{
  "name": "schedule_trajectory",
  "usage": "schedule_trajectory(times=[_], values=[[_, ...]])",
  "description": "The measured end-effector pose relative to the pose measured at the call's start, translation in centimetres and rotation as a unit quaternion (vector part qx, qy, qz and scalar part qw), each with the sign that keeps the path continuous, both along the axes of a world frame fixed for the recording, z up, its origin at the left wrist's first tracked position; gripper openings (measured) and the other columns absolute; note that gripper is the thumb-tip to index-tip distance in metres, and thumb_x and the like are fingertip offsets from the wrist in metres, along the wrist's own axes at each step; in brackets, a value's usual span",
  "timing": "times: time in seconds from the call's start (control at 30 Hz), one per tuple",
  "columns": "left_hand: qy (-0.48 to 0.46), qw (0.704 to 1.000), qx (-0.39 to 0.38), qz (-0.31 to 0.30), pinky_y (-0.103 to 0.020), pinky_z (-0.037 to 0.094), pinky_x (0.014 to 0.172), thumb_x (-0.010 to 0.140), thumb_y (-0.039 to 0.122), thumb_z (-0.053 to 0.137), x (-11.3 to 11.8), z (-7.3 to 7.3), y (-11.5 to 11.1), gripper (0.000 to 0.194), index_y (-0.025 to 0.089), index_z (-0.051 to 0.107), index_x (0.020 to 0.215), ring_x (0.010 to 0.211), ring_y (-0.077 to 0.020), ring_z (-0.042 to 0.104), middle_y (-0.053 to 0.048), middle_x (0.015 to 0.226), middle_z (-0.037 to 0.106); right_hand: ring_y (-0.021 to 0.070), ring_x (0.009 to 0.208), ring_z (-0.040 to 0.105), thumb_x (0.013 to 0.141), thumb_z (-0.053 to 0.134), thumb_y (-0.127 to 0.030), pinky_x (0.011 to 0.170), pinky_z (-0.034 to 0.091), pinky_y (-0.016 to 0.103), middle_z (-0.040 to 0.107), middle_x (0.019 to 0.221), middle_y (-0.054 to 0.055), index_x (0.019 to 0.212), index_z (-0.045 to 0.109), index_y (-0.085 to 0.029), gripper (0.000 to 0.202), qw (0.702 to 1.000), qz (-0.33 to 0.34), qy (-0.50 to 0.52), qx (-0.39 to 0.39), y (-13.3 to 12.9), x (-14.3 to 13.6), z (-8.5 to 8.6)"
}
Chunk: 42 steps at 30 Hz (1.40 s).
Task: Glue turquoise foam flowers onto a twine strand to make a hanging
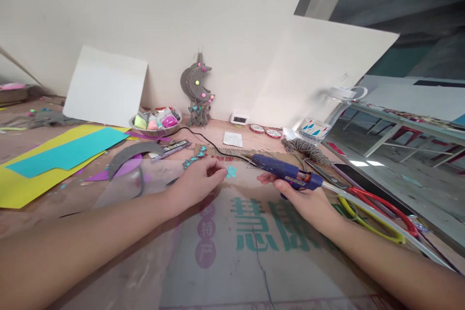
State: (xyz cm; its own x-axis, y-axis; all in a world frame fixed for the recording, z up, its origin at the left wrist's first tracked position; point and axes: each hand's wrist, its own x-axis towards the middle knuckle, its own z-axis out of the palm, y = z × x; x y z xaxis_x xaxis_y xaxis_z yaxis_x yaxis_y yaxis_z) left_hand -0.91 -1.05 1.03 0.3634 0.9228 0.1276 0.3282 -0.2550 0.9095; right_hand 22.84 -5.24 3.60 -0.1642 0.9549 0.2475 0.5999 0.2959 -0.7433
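Note:
My right hand (307, 203) holds a blue hot glue gun (286, 172) with a clear glue stick running out of its rear. Its nozzle points left, toward a small turquoise paper shape (231, 171) on the plastic-covered table surface (218, 276). Left of that shape is my left hand (198, 181), its fingers curled together; whatever is between them, if anything, is too small to make out. Just behind my left hand lies a grey strip with turquoise pieces (195, 156).
Red scissors (390, 203) and yellow-green scissors (374, 220) lie beside a phone (366, 186) at right. Grey yarn (305, 150) and a clear pitcher (323, 116) stand behind. At left are yellow card (22, 186), turquoise card (72, 150) and a bowl (156, 131).

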Motion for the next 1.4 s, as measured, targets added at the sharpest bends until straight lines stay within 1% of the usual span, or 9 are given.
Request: schedule_trajectory(times=[0.13, 0.3, 0.37, 0.5, 0.6, 0.8, 1.07, 1.23, 1.4], values=[[0.0, 1.0, -0.023, -0.014, -0.019, 0.034, 0.044, 0.079, 0.036, 0.043, -0.1, -0.1, 0.0, 0.021, 0.018, 0.049, 0.07, 0.048, -0.0089, 0.044, 0.003, 0.057, 0.05, 0.0216, 0.088, 0.061, 0.081, 0.049, -0.046, 0.082, 0.047, 0.034, 0.067, 0.09, 0.004, 0.084, 0.064, -0.022, 0.029, 0.998, -0.027, -0.051, -0.006, 0.0, 0.0, -0.8], [-0.008, 0.999, -0.042, -0.013, -0.02, 0.035, 0.044, 0.076, 0.039, 0.047, -0.1, 0.0, 0.1, 0.022, 0.018, 0.049, 0.07, 0.047, -0.0089, 0.045, 0.003, 0.057, 0.051, 0.0183, 0.077, 0.059, 0.082, 0.048, -0.044, 0.071, 0.048, 0.029, 0.064, 0.081, 0.003, 0.077, 0.059, -0.021, 0.026, 0.997, 0.017, -0.069, 0.005, -0.1, 0.0, -0.8], [-0.015, 0.999, -0.042, -0.006, -0.02, 0.035, 0.044, 0.076, 0.04, 0.047, -0.1, 0.0, 0.1, 0.022, 0.018, 0.048, 0.069, 0.047, -0.0088, 0.045, 0.003, 0.057, 0.05, 0.0174, 0.075, 0.059, 0.082, 0.048, -0.044, 0.069, 0.048, 0.028, 0.063, 0.08, 0.003, 0.078, 0.059, -0.021, 0.025, 0.997, 0.024, -0.069, -0.001, -0.2, -0.2, -0.7], [-0.017, 0.999, -0.046, -0.011, -0.02, 0.035, 0.044, 0.076, 0.04, 0.048, -0.1, -0.1, 0.2, 0.023, 0.019, 0.047, 0.066, 0.046, -0.0087, 0.045, 0.004, 0.055, 0.049, 0.0181, 0.084, 0.061, 0.083, 0.048, -0.043, 0.074, 0.048, 0.027, 0.065, 0.088, 0.003, 0.087, 0.06, -0.022, 0.024, 0.998, 0.029, -0.052, -0.026, -0.2, -0.4, -0.7], [-0.018, 0.999, -0.05, -0.008, -0.02, 0.034, 0.042, 0.076, 0.041, 0.047, -0.1, -0.1, 0.2, 0.024, 0.019, 0.048, 0.068, 0.045, -0.0089, 0.044, 0.003, 0.055, 0.048, 0.017, 0.077, 0.061, 0.082, 0.049, -0.043, 0.071, 0.048, 0.027, 0.065, 0.082, 0.002, 0.083, 0.06, -0.021, 0.024, 0.997, 0.029, -0.067, -0.027, -0.1, -0.4, -1.0], [-0.006, 1.0, -0.02, -0.011, -0.019, 0.035, 0.045, 0.077, 0.038, 0.046, -0.2, 0.0, 0.0, 0.022, 0.018, 0.05, 0.069, 0.049, -0.0094, 0.045, 0.002, 0.058, 0.05, 0.0176, 0.069, 0.061, 0.077, 0.053, -0.046, 0.063, 0.049, 0.027, 0.064, 0.071, -0.001, 0.077, 0.061, -0.022, 0.026, 0.99, -0.05, -0.126, -0.022, 0.2, 0.1, -1.7], [0.006, 1.0, -0.016, -0.017, -0.02, 0.035, 0.048, 0.077, 0.037, 0.045, 0.0, 0.4, -0.1, 0.021, 0.018, 0.051, 0.07, 0.051, -0.0101, 0.046, 0.002, 0.06, 0.051, 0.0187, 0.066, 0.062, 0.075, 0.056, -0.044, 0.058, 0.05, 0.028, 0.065, 0.072, 0.0, 0.087, 0.061, -0.023, 0.025, 0.993, -0.051, -0.102, -0.016, 0.2, -0.1, -1.8], [0.023, 0.999, 0.027, -0.008, -0.02, 0.036, 0.05, 0.077, 0.037, 0.045, -0.1, 0.4, -0.2, 0.022, 0.018, 0.055, 0.072, 0.055, -0.0113, 0.048, 0.001, 0.063, 0.056, 0.0199, 0.073, 0.064, 0.074, 0.058, -0.044, 0.061, 0.052, 0.028, 0.068, 0.08, 0.001, 0.088, 0.062, -0.022, 0.026, 0.995, -0.048, -0.082, -0.018, 0.2, -0.3, -1.9], [0.029, 0.999, 0.041, -0.015, -0.02, 0.036, 0.051, 0.079, 0.037, 0.044, -0.1, 0.3, -0.3, 0.023, 0.018, 0.055, 0.071, 0.056, -0.012, 0.049, 0.001, 0.062, 0.056, 0.0197, 0.065, 0.063, 0.073, 0.058, -0.047, 0.051, 0.051, 0.028, 0.069, 0.076, 0.001, 0.085, 0.064, -0.022, 0.028, 0.991, -0.08, -0.096, -0.038, 0.0, -0.4, -1.7]])
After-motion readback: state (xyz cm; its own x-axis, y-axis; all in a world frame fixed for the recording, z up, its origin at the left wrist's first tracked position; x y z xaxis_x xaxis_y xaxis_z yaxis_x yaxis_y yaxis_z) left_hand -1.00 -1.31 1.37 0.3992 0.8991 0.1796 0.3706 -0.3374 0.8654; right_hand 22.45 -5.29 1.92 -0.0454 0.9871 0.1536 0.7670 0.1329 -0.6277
